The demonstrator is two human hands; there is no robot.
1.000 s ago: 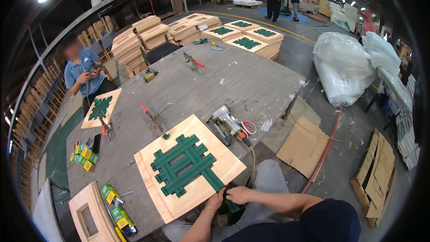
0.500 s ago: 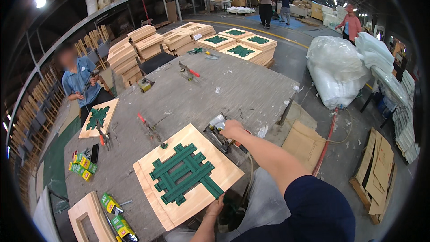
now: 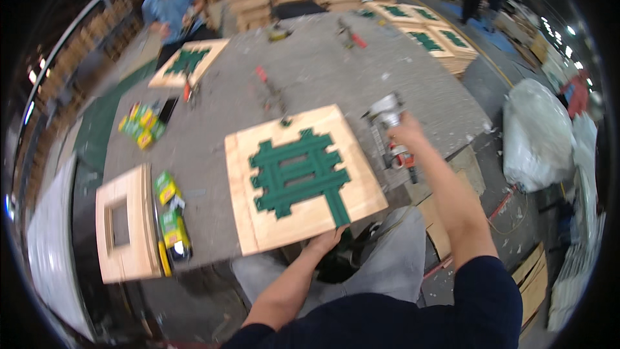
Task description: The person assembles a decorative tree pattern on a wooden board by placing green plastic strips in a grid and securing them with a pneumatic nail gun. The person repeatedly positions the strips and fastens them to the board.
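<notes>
Two hands engaged: left hand (image 3: 327, 240) grips the near edge of the square plywood panel with green strips (image 3: 303, 178); right hand (image 3: 405, 132) clamps the silver pneumatic stapler (image 3: 385, 111) over the grey tabletop (image 3: 323, 71).

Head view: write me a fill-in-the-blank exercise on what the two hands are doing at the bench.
1. The right hand grips a ____ tool.
2. The left hand holds the near edge of the wooden ____.
3. The straps woven across the panel are ____ in colour.
4. The panel lies on a grey ____.

Missing words: metal; panel; green; workbench

Two hands, left (image 3: 327, 240), right (image 3: 405, 132); one staple gun (image 3: 385, 111); two green-strapped boards (image 3: 301, 176) (image 3: 187, 63) on table
</notes>
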